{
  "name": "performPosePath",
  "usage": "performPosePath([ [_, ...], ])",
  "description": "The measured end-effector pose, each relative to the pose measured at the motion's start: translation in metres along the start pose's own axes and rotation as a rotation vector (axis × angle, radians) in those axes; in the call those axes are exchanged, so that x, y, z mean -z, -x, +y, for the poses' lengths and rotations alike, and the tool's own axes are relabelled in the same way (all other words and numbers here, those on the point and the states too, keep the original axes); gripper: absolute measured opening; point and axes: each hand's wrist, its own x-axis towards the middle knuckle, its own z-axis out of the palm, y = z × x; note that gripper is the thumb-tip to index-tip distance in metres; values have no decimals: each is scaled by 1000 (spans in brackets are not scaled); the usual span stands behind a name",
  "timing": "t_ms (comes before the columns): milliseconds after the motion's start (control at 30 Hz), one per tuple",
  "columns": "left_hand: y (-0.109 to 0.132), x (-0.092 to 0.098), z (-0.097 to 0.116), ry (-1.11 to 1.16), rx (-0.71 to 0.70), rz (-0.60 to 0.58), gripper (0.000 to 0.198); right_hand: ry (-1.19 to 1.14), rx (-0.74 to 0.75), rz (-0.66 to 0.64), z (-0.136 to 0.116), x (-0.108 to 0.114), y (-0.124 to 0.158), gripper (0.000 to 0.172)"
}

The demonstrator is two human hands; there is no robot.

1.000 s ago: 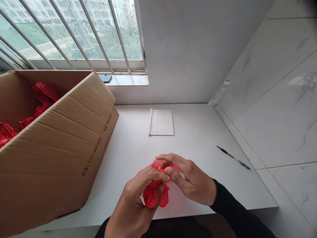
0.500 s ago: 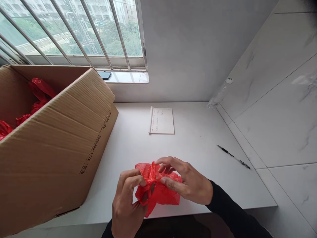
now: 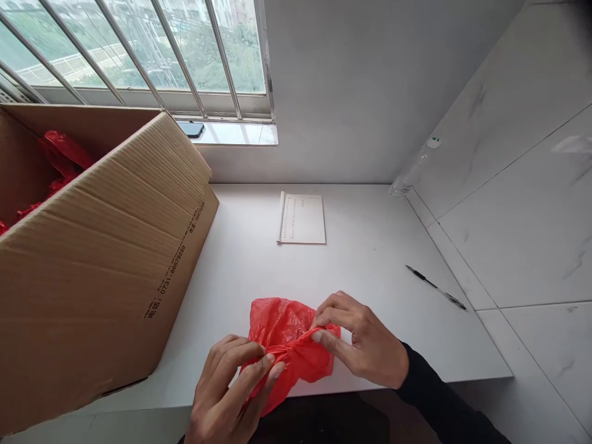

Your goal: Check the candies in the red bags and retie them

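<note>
A red plastic bag (image 3: 282, 320) lies at the front edge of the white table, its top twisted into a knot-like gather in the middle. My left hand (image 3: 231, 385) pinches the gathered plastic on the left side. On the right, my right hand (image 3: 358, 336) pinches another twisted end between thumb and fingers. The plastic is stretched between the two hands. What the bag holds, if anything, is hidden.
A large open cardboard box (image 3: 106, 259) with red bags (image 3: 67, 151) inside stands at the left. On the table (image 3: 370, 246) are a booklet (image 3: 303, 219), a pen (image 3: 435, 287) and a clear bottle (image 3: 414, 169). A phone (image 3: 192, 129) lies on the windowsill.
My hands have moved apart, pulling the twisted plastic taut between them. The loop that stood up from the bag no longer shows, and the view has tilted slightly down.
</note>
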Motion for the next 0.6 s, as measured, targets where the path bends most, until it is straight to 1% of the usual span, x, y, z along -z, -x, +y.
performPosePath([
  [67, 18, 7, -9, -67, 59, 18, 24, 42, -67, 49, 14, 6, 8, 12],
  [100, 27, 11, -14, -99, 120, 22, 20, 63, -116, 79, 21, 9, 11, 14],
  [200, 48, 17, -20, -107, 372, -2, 10, 80, -256, 153, 37, 15, 20, 20],
  [233, 51, 16, -18, -58, 469, 3, 9, 49, -282, 170, 39, 14, 21, 20],
  [300, 53, 7, -10, 130, 638, 68, 7, -88, -292, 214, 36, 7, 21, 19],
  [333, 51, 0, -5, 238, 697, 101, 11, -179, -286, 230, 34, 1, 20, 18],
  [367, 49, -8, 0, 326, 739, 115, 22, -269, -278, 238, 30, -6, 19, 17],
  [400, 46, -17, 4, 378, 757, 99, 36, -346, -269, 236, 27, -15, 19, 16],
  [467, 43, -34, 8, 350, 734, 9, 60, -419, -253, 203, 25, -34, 18, 14],
  [500, 43, -41, 7, 293, 708, -45, 65, -408, -245, 187, 26, -43, 18, 15],
  [533, 44, -47, 4, 230, 674, -91, 65, -368, -236, 178, 29, -52, 19, 19],
  [600, 50, -57, -3, 132, 599, -175, 60, -220, -200, 162, 39, -69, 23, 34],
])
